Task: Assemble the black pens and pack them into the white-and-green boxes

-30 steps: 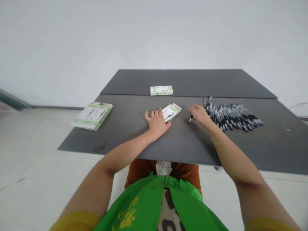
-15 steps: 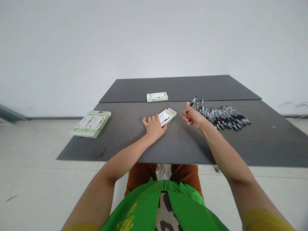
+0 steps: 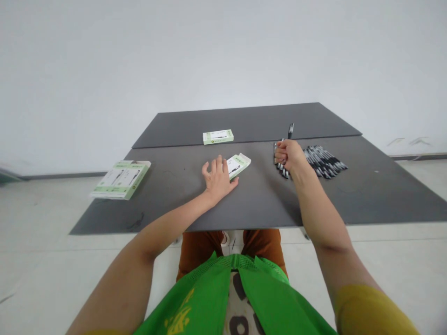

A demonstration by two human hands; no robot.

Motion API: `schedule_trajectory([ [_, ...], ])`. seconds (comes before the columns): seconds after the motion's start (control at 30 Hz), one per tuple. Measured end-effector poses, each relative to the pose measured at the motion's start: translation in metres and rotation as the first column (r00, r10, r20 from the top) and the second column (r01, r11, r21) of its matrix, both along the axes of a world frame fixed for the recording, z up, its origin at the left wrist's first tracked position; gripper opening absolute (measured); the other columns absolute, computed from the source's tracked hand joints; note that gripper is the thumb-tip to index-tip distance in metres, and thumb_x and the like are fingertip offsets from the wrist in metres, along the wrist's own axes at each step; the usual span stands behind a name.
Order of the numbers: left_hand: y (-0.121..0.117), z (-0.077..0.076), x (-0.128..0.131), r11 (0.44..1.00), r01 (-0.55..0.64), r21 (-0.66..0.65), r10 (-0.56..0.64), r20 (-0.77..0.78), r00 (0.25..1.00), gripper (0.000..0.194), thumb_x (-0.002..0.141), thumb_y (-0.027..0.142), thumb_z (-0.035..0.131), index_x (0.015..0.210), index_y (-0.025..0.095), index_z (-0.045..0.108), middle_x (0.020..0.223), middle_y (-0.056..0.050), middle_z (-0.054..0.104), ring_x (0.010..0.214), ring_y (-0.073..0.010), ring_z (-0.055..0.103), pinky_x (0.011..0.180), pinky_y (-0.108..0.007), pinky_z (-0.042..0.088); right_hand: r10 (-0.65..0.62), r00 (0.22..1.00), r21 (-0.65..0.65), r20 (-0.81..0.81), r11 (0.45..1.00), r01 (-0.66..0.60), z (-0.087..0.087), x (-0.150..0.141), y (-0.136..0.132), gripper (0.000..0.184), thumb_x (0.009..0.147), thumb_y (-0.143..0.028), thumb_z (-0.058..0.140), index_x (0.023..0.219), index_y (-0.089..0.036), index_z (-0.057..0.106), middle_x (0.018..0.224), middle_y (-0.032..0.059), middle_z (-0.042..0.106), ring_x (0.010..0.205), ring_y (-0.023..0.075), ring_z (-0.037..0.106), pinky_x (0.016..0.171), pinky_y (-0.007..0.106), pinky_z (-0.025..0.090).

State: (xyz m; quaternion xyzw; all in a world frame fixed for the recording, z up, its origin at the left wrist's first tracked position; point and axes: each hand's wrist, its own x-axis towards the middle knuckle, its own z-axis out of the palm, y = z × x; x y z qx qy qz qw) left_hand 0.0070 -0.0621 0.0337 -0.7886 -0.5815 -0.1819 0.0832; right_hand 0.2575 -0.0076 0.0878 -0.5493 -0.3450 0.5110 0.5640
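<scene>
My left hand lies flat on the dark table, fingers spread, its fingertips on the near end of a small green and white box whose far flap stands open. My right hand is closed in a fist around a bunch of black pens, held upright with one tip poking up above the knuckles and other ends showing below the hand. Just right of that hand, a pile of black and silver pens lies on the table.
A closed green box lies at the seam with the rear table panel. A flat stack of green and white cartons sits at the left edge. Pale floor surrounds the table, with a white wall behind.
My right hand picked a pen off the table, lifted it and now grips a bunch upright beside the pile. The left hand stayed on the open box. The view shifted.
</scene>
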Motion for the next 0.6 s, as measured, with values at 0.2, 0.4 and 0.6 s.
schedule_trajectory([
  [0.2,0.004,-0.004,0.061,0.913,0.408,0.025,-0.402,-0.128,0.907,0.034,0.092,0.023,0.040,0.115,0.014,0.063,0.136,-0.019,0.054,0.115,-0.0326,0.050,0.090,-0.047,0.034,-0.113,0.980,0.083,-0.161,0.988,0.128,0.011,0.011,-0.004,0.014,0.069,-0.018,0.049,0.064,-0.023,0.036,0.043,-0.0114,0.017,0.036,0.0057,0.013,0.034,0.019,0.011],
  [0.4,0.054,-0.011,0.158,0.874,0.476,0.095,-0.458,-0.163,0.874,0.034,0.096,0.012,0.031,0.109,0.010,0.062,0.113,-0.018,0.062,0.105,-0.0282,0.053,0.077,-0.038,0.036,-0.385,0.916,0.184,-0.112,0.898,0.400,0.007,0.023,0.006,0.013,0.071,-0.025,0.048,0.068,-0.024,0.035,0.045,-0.0116,0.021,0.036,0.0063,0.020,0.036,0.019,0.019],
  [0.6,0.103,-0.019,0.168,0.835,0.544,0.080,-0.505,-0.282,0.816,0.034,0.095,0.013,0.034,0.109,0.013,0.065,0.125,-0.016,0.059,0.114,-0.0284,0.049,0.082,-0.039,0.037,-0.493,0.864,0.293,-0.103,0.815,0.500,-0.003,0.021,0.014,0.014,0.074,-0.029,0.044,0.070,-0.025,0.031,0.047,-0.0116,0.020,0.037,0.0069,0.021,0.038,0.019,0.020],
])
